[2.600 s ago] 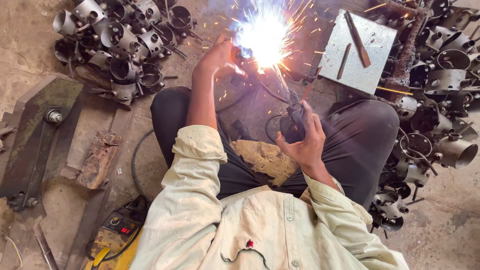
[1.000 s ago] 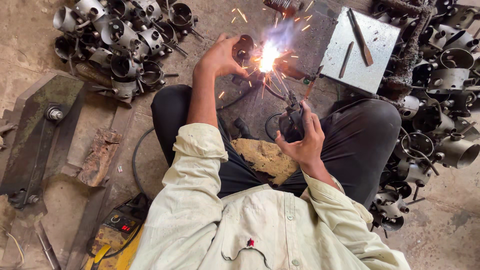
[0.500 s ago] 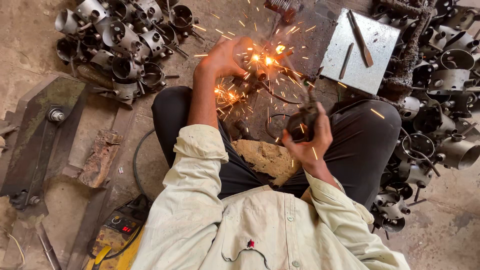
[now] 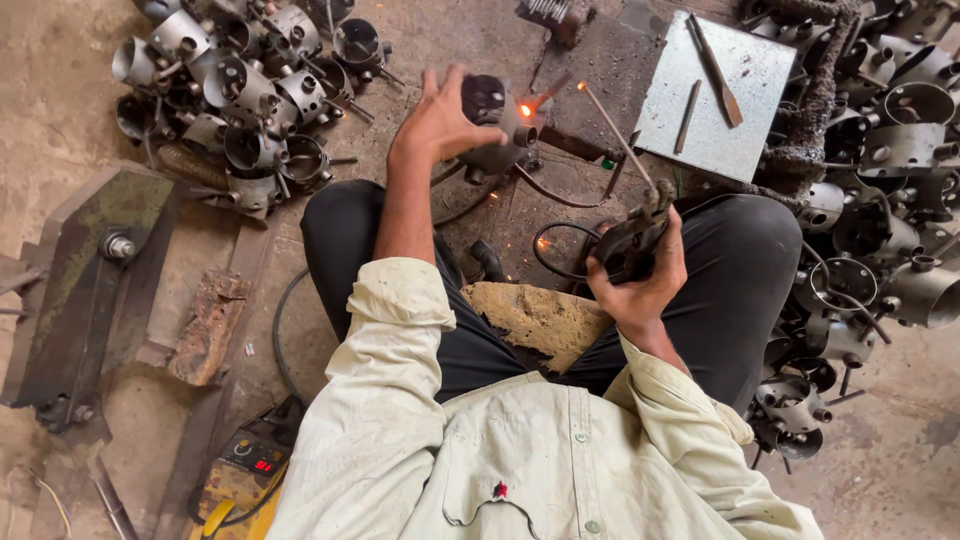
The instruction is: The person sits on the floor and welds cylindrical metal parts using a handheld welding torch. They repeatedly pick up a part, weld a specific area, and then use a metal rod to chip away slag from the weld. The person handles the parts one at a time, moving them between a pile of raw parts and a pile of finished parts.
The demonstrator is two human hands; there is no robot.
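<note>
Here the left hand (image 4: 440,125) is gripping a metal fitting (image 4: 495,125), its weld spot glowing; beside it the right hand (image 4: 640,275) is clasping the electrode holder (image 4: 630,235), rod lifted clear.

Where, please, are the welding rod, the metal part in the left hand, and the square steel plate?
welding rod (image 4: 615,135): head view, mid-length of the thin rod.
metal part (image 4: 492,118): head view, its dark cylindrical body.
steel plate (image 4: 715,140): head view, bare grey surface.
</note>
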